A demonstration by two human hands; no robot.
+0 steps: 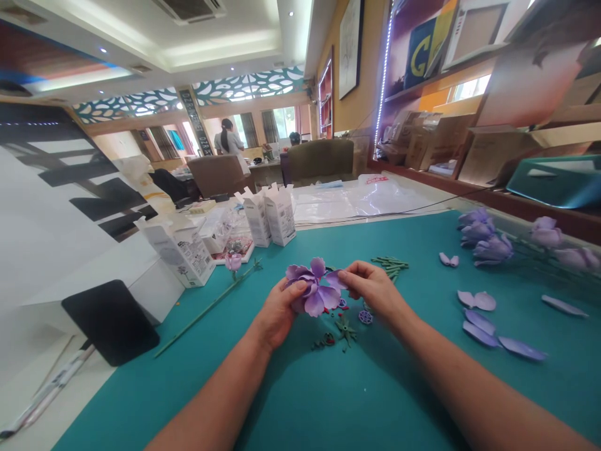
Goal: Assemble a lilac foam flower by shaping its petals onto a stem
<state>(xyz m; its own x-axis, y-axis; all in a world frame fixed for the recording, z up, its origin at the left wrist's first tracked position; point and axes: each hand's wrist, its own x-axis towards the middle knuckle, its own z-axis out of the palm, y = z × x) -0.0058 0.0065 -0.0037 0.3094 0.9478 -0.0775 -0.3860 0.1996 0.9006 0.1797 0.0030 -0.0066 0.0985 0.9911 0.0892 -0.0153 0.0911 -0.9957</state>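
Note:
Above the green mat, my left hand (277, 310) is closed on a purple artificial flower (315, 304) with several spread petals, its thumb lying on a petal. My right hand (373, 285) pinches a single purple petal (334, 279) at the flower's right side; whether that petal is joined to the flower, I cannot tell. Beneath and between the hands lie a green star-shaped piece (346, 330), a purple wheel-shaped piece (365, 317) and several small red and dark green bits. Behind my right hand is a pile of short green stems (390, 265).
Loose petals (479, 332) and purple flowers (486, 238) lie to the right. On the left are a long green stem (201, 316), a black tablet-like panel (111, 322) and open white boxes (181, 254). Farther back sit clear plastic sheeting (357, 200) and chairs; a person (228, 141) stands beyond.

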